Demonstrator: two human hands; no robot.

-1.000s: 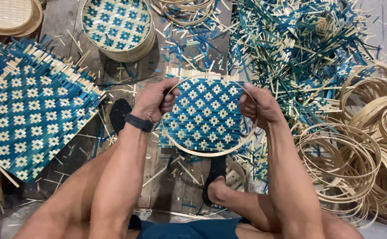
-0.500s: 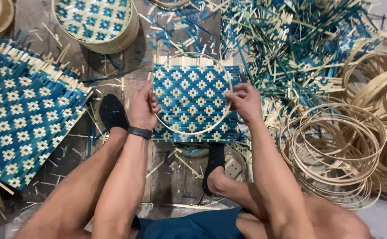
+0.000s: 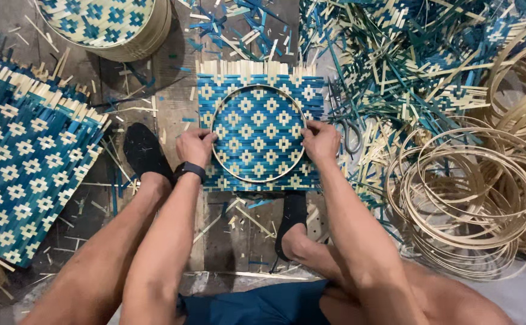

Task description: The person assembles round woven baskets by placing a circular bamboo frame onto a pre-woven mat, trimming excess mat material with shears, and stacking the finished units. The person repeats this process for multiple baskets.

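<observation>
A square woven mat [image 3: 260, 126] of blue and pale strips lies flat on the wooden floor in front of me. A thin bamboo ring [image 3: 258, 88] rests on top of it, framing the middle of the weave. My left hand [image 3: 195, 146], with a dark band at the wrist, presses the ring's left edge. My right hand [image 3: 321, 142] grips the ring's right edge. Both hands hold ring and mat down together.
A large woven sheet [image 3: 25, 168] spreads at left. A finished round basket [image 3: 109, 27] stands top left. Loose bamboo hoops [image 3: 473, 198] pile at right, below a heap of cut strips [image 3: 407, 54]. Scissors [image 3: 347, 126] lie beside my right hand. My feet flank the mat.
The mat with the ring has gone from being held up and tilted to lying flat on the floor. My hands have slid to the ring's left and right edges.
</observation>
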